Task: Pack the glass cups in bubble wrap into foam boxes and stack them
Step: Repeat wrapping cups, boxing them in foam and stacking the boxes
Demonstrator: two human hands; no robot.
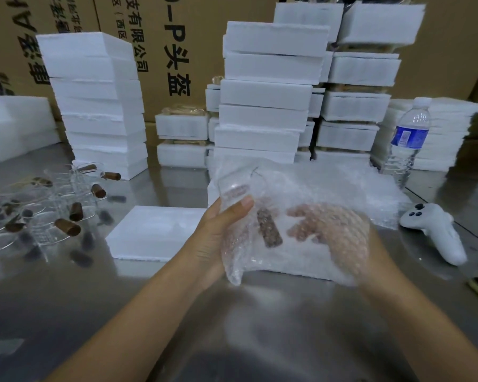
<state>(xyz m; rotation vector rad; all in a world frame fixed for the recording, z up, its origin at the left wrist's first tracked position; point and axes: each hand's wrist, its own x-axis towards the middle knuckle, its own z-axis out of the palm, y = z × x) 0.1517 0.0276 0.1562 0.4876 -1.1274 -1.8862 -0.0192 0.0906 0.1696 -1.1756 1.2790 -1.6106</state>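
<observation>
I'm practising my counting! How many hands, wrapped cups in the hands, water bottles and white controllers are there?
Hands: 2, left hand and right hand
wrapped cup: 1
water bottle: 1
white controller: 1
Total: 5

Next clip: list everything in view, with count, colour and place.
clear bubble wrap sheet: one, clear, held over table centre
glass cup with brown handle: one, inside the wrap
unwrapped glass cups with brown handles: several, count unclear, table left
white foam boxes: many, stacked at the back
flat white foam box: one, beside the left hand
clear plastic water bottle: one, blue label, right
white handheld controller: one, right
brown cardboard cartons: count unclear, behind the stacks
grey steel table: one, under everything
left hand: grips the wrapped cup
right hand: under the wrap, grip unclear
</observation>
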